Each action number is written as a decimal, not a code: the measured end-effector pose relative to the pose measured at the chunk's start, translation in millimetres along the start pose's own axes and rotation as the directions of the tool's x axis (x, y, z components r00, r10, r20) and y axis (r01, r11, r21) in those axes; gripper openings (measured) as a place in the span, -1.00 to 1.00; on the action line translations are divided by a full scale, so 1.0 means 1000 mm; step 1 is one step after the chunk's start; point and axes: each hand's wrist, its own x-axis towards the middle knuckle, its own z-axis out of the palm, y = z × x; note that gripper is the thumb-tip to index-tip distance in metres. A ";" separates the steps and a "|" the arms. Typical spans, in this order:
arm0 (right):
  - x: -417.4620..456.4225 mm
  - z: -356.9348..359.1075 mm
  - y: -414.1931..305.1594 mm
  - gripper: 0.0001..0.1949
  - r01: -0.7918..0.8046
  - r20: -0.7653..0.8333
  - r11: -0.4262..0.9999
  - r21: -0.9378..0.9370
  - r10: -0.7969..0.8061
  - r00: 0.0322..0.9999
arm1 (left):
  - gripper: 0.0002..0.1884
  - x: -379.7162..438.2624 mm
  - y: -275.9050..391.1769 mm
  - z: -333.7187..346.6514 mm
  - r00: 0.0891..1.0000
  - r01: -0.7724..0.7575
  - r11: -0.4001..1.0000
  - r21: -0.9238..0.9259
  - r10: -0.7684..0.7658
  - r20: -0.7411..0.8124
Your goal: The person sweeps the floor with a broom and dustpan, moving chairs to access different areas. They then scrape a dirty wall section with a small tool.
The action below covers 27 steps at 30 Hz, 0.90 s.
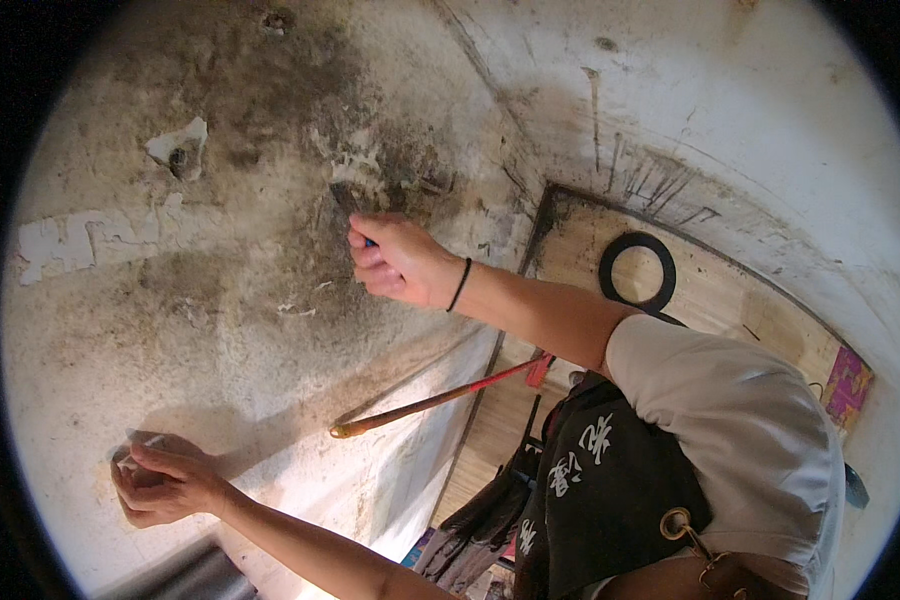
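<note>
My right hand (397, 259), with a black band at the wrist, grips a small scraper with a bit of blue at its handle. The scraper's dark blade (343, 196) lies against a stained, mouldy wall (270, 247), just below a patch of flaked paint (356, 161). Lower down, near the wall, my left hand (161, 480) is curled around a pale, partly see-through object; the fingers cover most of it, so its kind is unclear. Peeled strips (60, 244) and a broken hole (178, 157) mark the wall.
A long red and brown handle (420, 407) slants between my arms, its end near the wall. On the floor lie a black ring (637, 271) and a purple printed item (847, 386). A dark object (187, 577) stands at the lower left. A scratched wall (720, 142) adjoins at the upper right.
</note>
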 end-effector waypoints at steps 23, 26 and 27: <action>0.009 0.005 0.004 -0.69 0.112 -0.060 0.989 0.096 -0.107 0.992 | -0.65 0.002 0.002 -0.002 0.998 -0.027 0.998 0.048 0.024 0.066; 0.028 -0.015 -0.031 -0.69 0.194 -0.092 0.954 0.230 -0.177 0.980 | -0.65 -0.006 0.005 -0.003 0.999 -0.002 1.000 0.004 0.002 0.049; 0.030 -0.016 -0.038 -0.69 0.214 -0.075 0.960 0.182 -0.203 0.976 | -0.66 -0.008 0.003 0.000 0.999 -0.003 1.000 0.018 0.002 0.039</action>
